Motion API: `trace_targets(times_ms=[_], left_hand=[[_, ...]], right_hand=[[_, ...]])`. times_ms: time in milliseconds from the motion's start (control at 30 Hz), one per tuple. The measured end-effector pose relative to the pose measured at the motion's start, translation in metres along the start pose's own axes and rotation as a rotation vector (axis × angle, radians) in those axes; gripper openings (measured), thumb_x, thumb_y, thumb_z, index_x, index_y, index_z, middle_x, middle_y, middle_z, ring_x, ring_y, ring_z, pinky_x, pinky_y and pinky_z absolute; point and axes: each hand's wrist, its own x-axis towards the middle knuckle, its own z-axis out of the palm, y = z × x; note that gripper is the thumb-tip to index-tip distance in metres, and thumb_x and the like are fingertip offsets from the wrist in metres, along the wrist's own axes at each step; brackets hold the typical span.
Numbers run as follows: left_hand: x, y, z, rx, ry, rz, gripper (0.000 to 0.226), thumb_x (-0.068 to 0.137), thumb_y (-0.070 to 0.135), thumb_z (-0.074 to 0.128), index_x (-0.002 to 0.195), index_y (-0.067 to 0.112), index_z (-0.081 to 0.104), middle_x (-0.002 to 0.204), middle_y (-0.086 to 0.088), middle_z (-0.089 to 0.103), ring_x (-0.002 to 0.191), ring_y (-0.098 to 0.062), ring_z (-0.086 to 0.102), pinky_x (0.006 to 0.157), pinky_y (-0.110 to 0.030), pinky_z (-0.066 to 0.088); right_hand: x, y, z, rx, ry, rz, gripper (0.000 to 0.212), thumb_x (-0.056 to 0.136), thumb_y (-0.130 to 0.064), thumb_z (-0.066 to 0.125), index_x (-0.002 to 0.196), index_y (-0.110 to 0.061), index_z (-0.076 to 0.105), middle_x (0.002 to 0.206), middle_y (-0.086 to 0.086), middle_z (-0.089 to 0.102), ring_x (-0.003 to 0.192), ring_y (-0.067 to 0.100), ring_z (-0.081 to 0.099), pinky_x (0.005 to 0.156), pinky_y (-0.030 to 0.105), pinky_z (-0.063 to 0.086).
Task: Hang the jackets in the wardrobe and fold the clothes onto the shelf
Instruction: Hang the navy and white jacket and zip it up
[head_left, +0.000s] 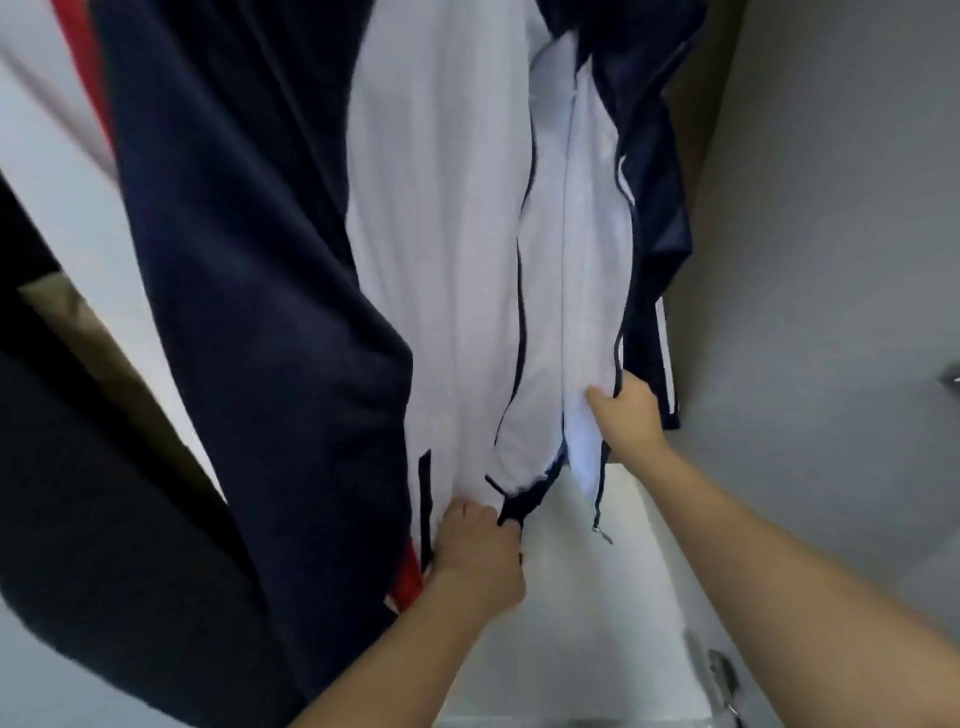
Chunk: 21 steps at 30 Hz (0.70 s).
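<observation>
A white and navy zip jacket (447, 234) hangs in front of me inside the wardrobe, its front open. My left hand (480, 556) grips the bottom hem of its left front panel, beside the dark zip end. My right hand (626, 410) pinches the edge of the right front panel (587, 291), thumb on the white cloth. The zip pull (600, 530) dangles free below the right panel. A navy sleeve (270, 312) hangs on the left of the jacket.
More hanging clothes fill the left: a dark garment (104, 519) and one with white and red (78, 67). The wardrobe's grey inner wall (831, 260) rises on the right. A pale surface (582, 623) lies below the jacket.
</observation>
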Motion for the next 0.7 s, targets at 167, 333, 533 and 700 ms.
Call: trace_targets(times_ms=[167, 333, 533, 700], left_hand=[[0.052, 0.019, 0.107, -0.493, 0.066, -0.056, 0.037, 0.096, 0.029, 0.047, 0.128, 0.012, 0.055, 0.125, -0.010, 0.058, 0.112, -0.029, 0.056, 0.094, -0.032, 0.045], [0.064, 0.037, 0.154, -1.302, 0.087, -0.346, 0.047, 0.094, 0.031, 0.058, 0.135, 0.008, 0.051, 0.105, -0.001, 0.060, 0.088, -0.019, 0.060, 0.077, -0.028, 0.049], [0.018, 0.057, 0.148, -1.930, 0.170, -0.322, 0.061, 0.075, 0.053, 0.073, 0.126, 0.031, 0.049, 0.113, 0.013, 0.062, 0.097, -0.014, 0.068, 0.081, -0.031, 0.054], [-0.006, 0.068, 0.151, -2.202, 0.198, -0.267, 0.061, 0.065, 0.061, 0.076, 0.115, 0.028, 0.066, 0.111, 0.001, 0.072, 0.092, -0.019, 0.074, 0.070, -0.031, 0.056]], right_hand=[[0.010, 0.110, 0.063, 0.083, -0.085, -0.053, 0.009, 0.091, -0.012, 0.057, 0.094, -0.018, 0.062, 0.087, -0.002, 0.065, 0.076, 0.014, 0.060, 0.061, 0.026, 0.046], [-0.022, 0.175, 0.084, 0.170, -0.148, -0.002, 0.019, 0.086, -0.011, 0.062, 0.072, 0.001, 0.054, 0.063, 0.008, 0.044, 0.056, 0.019, 0.036, 0.039, 0.017, 0.029], [-0.076, 0.185, 0.057, 0.689, -0.279, 0.444, 0.012, 0.081, -0.020, 0.054, 0.087, -0.011, 0.060, 0.075, 0.008, 0.060, 0.071, 0.028, 0.050, 0.070, 0.037, 0.044], [-0.105, 0.201, 0.035, 1.156, -0.553, 0.573, 0.052, 0.081, -0.038, 0.054, 0.126, -0.012, 0.063, 0.125, 0.017, 0.063, 0.111, 0.041, 0.060, 0.093, 0.043, 0.046]])
